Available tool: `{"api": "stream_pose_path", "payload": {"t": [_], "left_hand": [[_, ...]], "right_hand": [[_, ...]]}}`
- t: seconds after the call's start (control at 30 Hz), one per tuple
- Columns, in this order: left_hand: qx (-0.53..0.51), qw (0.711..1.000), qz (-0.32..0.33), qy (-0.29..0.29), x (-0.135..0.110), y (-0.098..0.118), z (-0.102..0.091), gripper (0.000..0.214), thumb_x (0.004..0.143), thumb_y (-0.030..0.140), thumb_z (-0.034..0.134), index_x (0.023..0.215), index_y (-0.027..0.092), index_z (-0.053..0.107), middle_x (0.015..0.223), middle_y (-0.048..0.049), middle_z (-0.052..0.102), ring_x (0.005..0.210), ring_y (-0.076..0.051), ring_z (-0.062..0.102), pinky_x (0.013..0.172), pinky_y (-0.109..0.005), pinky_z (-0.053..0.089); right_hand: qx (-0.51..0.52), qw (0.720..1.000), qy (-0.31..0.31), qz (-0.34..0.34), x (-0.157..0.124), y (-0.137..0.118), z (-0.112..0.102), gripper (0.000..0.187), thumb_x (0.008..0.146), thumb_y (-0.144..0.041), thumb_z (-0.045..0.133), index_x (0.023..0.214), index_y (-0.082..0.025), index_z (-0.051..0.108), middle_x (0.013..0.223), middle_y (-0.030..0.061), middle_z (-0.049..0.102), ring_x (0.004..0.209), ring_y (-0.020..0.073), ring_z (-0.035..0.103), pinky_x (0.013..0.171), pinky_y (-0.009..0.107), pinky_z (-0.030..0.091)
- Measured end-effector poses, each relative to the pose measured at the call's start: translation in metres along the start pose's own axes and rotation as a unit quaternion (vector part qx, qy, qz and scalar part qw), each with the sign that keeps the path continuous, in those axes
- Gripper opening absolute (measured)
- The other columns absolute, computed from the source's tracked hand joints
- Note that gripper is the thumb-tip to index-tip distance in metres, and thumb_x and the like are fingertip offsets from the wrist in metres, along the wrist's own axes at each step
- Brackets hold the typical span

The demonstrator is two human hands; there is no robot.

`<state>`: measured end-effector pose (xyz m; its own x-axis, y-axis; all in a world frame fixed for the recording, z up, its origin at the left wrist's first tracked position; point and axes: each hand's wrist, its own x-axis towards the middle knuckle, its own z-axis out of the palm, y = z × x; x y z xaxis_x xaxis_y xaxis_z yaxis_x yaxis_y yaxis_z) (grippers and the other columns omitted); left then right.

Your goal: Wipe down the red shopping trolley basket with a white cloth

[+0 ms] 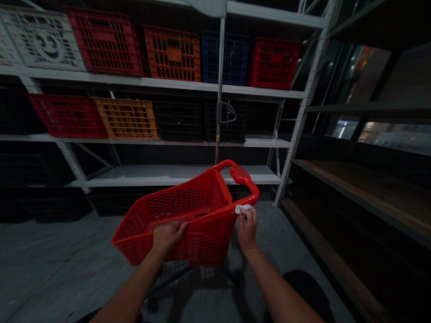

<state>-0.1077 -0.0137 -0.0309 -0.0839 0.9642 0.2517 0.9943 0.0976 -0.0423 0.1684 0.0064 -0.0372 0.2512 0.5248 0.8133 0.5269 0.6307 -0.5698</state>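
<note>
A red plastic shopping cart (208, 229) stands in front of me, its handle end to the right. My left hand (168, 235) is closed over the near rim of the basket, thumb along the edge and fingers reaching inside. Pinched in my right hand (248, 226) is a crumpled white cloth (243, 208), which touches the rim close to where the handle (253, 190) curves. The cart's basket has perforated walls, and a child-seat flap (222, 188) rises near the handle. Its lower frame and wheels are dim beneath my arms.
Behind the cart, a white metal rack (182, 179) carries plastic crates, among them a red crate (276, 63), an orange crate (173, 54) and a yellow crate (126, 119). A pole (220, 72) rises behind the cart. Dark wooden shelves (357, 179) border the right side.
</note>
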Motion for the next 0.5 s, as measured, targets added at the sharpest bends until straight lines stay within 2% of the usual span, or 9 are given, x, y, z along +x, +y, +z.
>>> {"api": "stream_pose_path", "payload": {"t": [0.1, 0.17, 0.23, 0.3, 0.37, 0.43, 0.5], "left_hand": [[0.003, 1.0, 0.0, 0.0, 0.0, -0.001, 0.0, 0.056, 0.083, 0.055, 0.015, 0.086, 0.023, 0.061, 0.085, -0.0068, 0.068, 0.079, -0.019, 0.061, 0.063, -0.025, 0.039], [0.006, 1.0, 0.001, 0.0, 0.0, 0.0, 0.0, 0.057, 0.083, 0.056, 0.014, 0.085, 0.023, 0.06, 0.084, -0.0069, 0.068, 0.078, -0.019, 0.062, 0.063, -0.025, 0.04], [0.007, 1.0, 0.002, 0.0, 0.001, 0.001, 0.0, 0.059, 0.082, 0.058, 0.013, 0.084, 0.022, 0.06, 0.082, -0.0072, 0.068, 0.077, -0.02, 0.062, 0.063, -0.026, 0.04], [0.007, 1.0, 0.001, 0.0, 0.001, 0.002, 0.0, 0.061, 0.081, 0.06, 0.013, 0.084, 0.022, 0.06, 0.081, -0.0079, 0.068, 0.076, -0.02, 0.062, 0.063, -0.027, 0.041], [0.004, 1.0, -0.002, -0.001, 0.001, 0.003, 0.0, 0.063, 0.08, 0.061, 0.011, 0.083, 0.021, 0.06, 0.079, -0.0087, 0.068, 0.074, -0.022, 0.062, 0.061, -0.028, 0.042], [0.001, 1.0, -0.005, -0.001, 0.001, 0.005, 0.0, 0.064, 0.08, 0.061, 0.01, 0.084, 0.021, 0.06, 0.077, -0.0098, 0.067, 0.073, -0.023, 0.063, 0.061, -0.03, 0.042], [-0.002, 1.0, -0.006, 0.0, 0.001, 0.008, 0.0, 0.066, 0.081, 0.061, 0.009, 0.085, 0.02, 0.06, 0.078, -0.011, 0.067, 0.074, -0.024, 0.063, 0.062, -0.031, 0.043]], "right_hand": [[-0.016, 1.0, -0.005, -0.013, 0.012, 0.001, -0.013, 0.016, 0.081, -0.017, 0.039, 0.083, -0.019, 0.055, 0.086, 0.006, 0.049, 0.086, 0.0193, 0.048, 0.079, 0.035, 0.041], [-0.044, 0.999, 0.019, -0.009, 0.035, 0.002, -0.029, 0.017, 0.081, -0.018, 0.041, 0.085, -0.018, 0.057, 0.09, 0.007, 0.05, 0.088, 0.0191, 0.049, 0.08, 0.034, 0.041], [-0.073, 0.997, 0.003, -0.02, 0.064, 0.002, -0.043, 0.019, 0.081, -0.019, 0.042, 0.088, -0.017, 0.059, 0.095, 0.0084, 0.052, 0.091, 0.0192, 0.051, 0.081, 0.033, 0.041], [-0.106, 0.991, -0.073, -0.041, 0.09, 0.0, -0.052, 0.02, 0.081, -0.017, 0.042, 0.086, -0.017, 0.061, 0.094, 0.0078, 0.056, 0.088, 0.0184, 0.054, 0.08, 0.031, 0.042], [-0.156, 0.969, -0.182, -0.059, 0.106, -0.006, -0.052, 0.02, 0.079, -0.014, 0.043, 0.082, -0.018, 0.062, 0.088, 0.006, 0.06, 0.083, 0.0174, 0.055, 0.078, 0.029, 0.042], [-0.229, 0.929, -0.279, -0.077, 0.108, -0.017, -0.041, 0.021, 0.079, -0.012, 0.042, 0.08, -0.017, 0.062, 0.084, 0.0065, 0.062, 0.083, 0.0184, 0.055, 0.076, 0.028, 0.041], [-0.281, 0.891, -0.343, -0.096, 0.097, -0.033, -0.021, 0.021, 0.08, -0.01, 0.042, 0.08, -0.015, 0.062, 0.084, 0.0081, 0.062, 0.084, 0.0194, 0.054, 0.076, 0.027, 0.039]]}}
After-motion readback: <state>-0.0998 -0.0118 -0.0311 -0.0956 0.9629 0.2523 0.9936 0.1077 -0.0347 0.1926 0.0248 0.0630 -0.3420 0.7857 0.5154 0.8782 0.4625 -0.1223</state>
